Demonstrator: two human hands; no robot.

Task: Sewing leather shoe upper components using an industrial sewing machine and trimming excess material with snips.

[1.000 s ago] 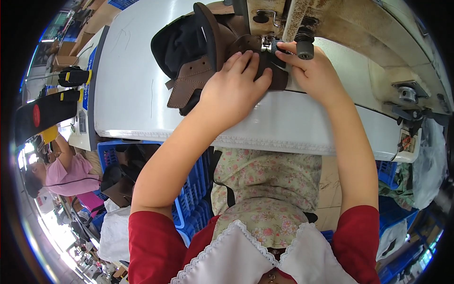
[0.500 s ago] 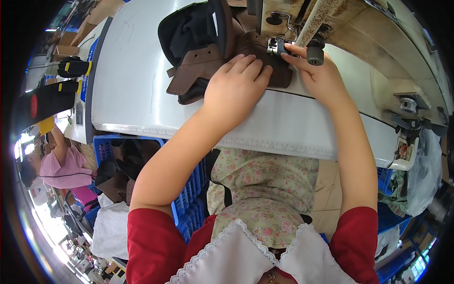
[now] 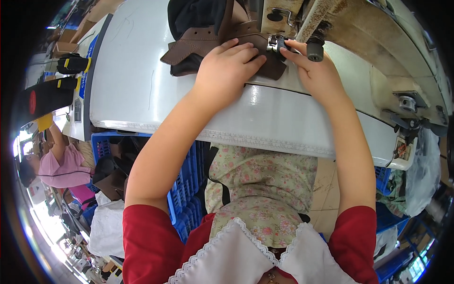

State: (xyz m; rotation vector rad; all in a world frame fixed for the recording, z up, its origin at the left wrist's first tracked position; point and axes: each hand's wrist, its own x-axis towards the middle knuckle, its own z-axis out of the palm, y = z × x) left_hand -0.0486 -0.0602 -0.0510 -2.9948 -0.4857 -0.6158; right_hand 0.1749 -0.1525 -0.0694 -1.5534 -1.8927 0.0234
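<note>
Lying slightly apart, the fingers of the left hand [image 3: 224, 73] are spread over the near side of the brown leather upper [image 3: 243, 33]. The right hand's [image 3: 316, 71] thumb and forefinger are held beside the metal presser foot [image 3: 274, 43], near the upper's right end; whether anything is pinched cannot be told. Its visible length is laid left to right, the pointed flap [image 3: 182, 51] turned left. Rightward, the way is blocked by the sewing machine [image 3: 373, 52]; below the white table [image 3: 127, 90], a blue crate [image 3: 187, 182] is seen.
</note>
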